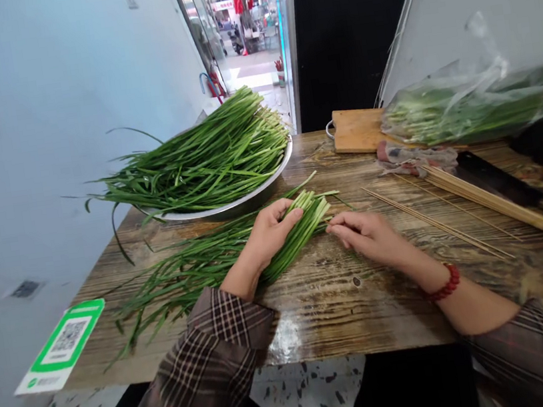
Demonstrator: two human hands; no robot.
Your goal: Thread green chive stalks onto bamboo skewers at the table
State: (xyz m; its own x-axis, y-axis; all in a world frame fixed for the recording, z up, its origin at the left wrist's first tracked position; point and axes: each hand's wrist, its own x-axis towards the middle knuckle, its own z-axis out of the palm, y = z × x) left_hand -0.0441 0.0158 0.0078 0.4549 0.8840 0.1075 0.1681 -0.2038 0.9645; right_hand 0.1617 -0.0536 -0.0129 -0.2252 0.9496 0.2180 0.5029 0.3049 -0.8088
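Plaid sleeves nearest. Left hand [270, 230] clamps chive bundle [238, 252] at table [326, 303] centre; right hand [363, 231], fingers loosely curled, holds nothing, touching cut ends at 3 o'clock. Best to tap ends flush, grip firm. Chive basin [221, 205] at 11, skewers [499, 205] at 2.

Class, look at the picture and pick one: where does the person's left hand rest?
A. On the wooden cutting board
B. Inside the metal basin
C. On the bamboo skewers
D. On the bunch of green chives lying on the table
D. The left hand lies over the bunch of chives spread on the wooden table, while the right hand sits by the cut ends.
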